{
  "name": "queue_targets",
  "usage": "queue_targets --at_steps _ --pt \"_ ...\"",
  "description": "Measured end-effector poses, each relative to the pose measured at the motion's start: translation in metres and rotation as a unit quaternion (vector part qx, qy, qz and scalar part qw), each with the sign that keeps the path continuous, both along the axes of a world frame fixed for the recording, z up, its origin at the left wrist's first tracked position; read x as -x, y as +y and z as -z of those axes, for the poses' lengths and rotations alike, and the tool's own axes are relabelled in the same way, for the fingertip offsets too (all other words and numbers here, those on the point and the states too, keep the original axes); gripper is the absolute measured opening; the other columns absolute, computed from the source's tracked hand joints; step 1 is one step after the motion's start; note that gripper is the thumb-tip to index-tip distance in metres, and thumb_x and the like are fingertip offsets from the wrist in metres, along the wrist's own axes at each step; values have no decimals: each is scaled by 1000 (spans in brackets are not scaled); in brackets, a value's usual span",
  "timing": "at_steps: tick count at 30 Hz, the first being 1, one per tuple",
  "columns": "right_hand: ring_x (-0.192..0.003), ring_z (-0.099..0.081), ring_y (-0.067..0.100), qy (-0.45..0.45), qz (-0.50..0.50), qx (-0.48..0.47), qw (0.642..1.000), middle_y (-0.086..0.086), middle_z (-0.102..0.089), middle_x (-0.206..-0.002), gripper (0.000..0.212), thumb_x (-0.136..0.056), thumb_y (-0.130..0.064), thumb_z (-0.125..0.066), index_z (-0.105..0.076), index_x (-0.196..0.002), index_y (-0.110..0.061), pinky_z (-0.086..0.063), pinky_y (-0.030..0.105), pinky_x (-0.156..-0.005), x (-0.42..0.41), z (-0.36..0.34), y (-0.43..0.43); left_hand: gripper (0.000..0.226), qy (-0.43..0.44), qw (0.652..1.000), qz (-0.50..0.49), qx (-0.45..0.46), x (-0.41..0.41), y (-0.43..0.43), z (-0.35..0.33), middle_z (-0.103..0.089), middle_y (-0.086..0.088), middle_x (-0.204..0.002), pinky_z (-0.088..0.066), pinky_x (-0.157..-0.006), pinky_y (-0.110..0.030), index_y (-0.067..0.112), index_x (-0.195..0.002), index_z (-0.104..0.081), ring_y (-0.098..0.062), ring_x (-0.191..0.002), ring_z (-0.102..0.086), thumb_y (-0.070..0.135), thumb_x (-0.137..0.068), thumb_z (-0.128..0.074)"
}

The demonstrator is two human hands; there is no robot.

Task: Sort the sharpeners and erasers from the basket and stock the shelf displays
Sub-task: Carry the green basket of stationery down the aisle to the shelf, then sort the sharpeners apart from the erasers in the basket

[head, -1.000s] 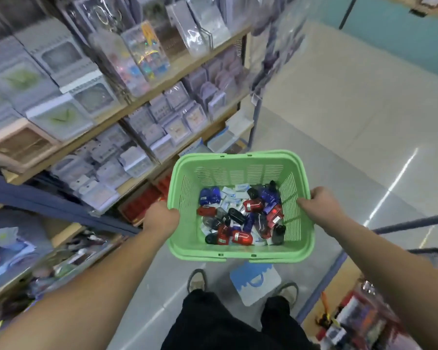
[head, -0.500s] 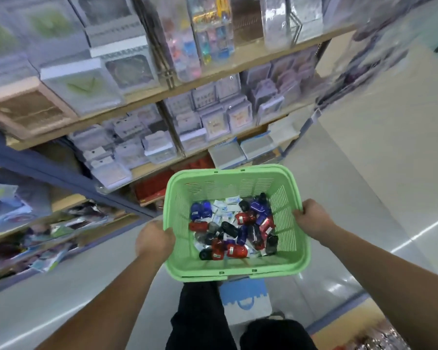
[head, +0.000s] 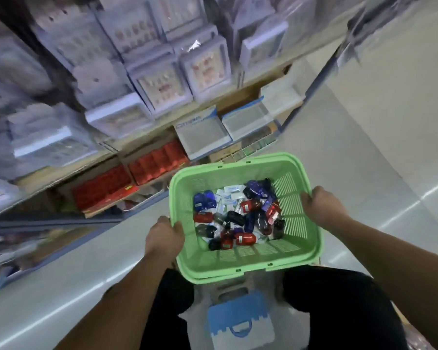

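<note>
Your fingers [head: 176, 227] are closed over the side rims of the green basket [head: 311, 245], left hand [head: 163, 238] and right hand [head: 323, 208] opposite each other. It hangs in front of the low shelf [head: 106, 157]. The sharpeners and erasers [head: 238, 213] look light, hard and loose; pinch each by its sides.

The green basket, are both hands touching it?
Touching. The head view shows the left hand curled over the left rim of the green basket and the right hand gripping the right rim, with no gap.
</note>
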State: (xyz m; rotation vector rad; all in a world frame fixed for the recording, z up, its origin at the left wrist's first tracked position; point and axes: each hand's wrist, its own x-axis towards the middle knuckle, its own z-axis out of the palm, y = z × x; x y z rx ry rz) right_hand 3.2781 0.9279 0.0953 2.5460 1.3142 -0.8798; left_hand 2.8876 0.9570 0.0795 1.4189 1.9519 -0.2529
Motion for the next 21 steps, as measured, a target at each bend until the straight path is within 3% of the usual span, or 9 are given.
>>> queue_targets --at_steps 6,11,14,18,21 --pt "-80 -57 30 -20 11 13 1000 9 -58 -88 40 -104 -44 -40 -53 -107 -7 -46 35 -70 -43 133 22 56 1 1000 -31 2 -47 18 136 -68 -19 -107 -43 -78 -35 3 -100 -62 -36 -101 -64 54 -103 -40" --pt "-84 -57 27 -75 -35 18 996 5 -59 -94 42 -97 -54 -43 -58 -105 -16 -45 33 -72 -61 206 50 72 -20 996 -85 -33 -66 42 219 -66 -11 -75 -54 -73 -36 10 -69 -60 -30 -74 -65 72 -95 -36" --pt "-79 -57 27 -89 -35 -22 995 5 -60 -90 42 -95 -55 -44 -59 -99 -16 -44 32 -70 -67 249 63 84 -42 989 -132 -42 -70 54 266 -67 -11 -70 -58 -71 -37 9 -64 -63 -31 -69 -66 83 -88 -30" --pt "-72 -60 27 -97 -7 -87 992 4 -59 -78 50 -96 -60 -38 -56 -94 -13 -49 34 -68 -69 284 74 77 -70 980 -172 -74 -81 62 299 -62 -13 -72 -44 -65 -35 10 -62 -56 -33 -72 -62 77 -93 -34" --pt "-79 -61 30 -98 7 -74 992 4 -56 -81 53 -96 -62 -33 -53 -101 -13 -51 37 -74 -66 290 79 76 -84 979 -168 -82 -79 66 303 -62 -11 -69 -42 -64 -35 9 -62 -57 -30 -70 -62 75 -93 -37"
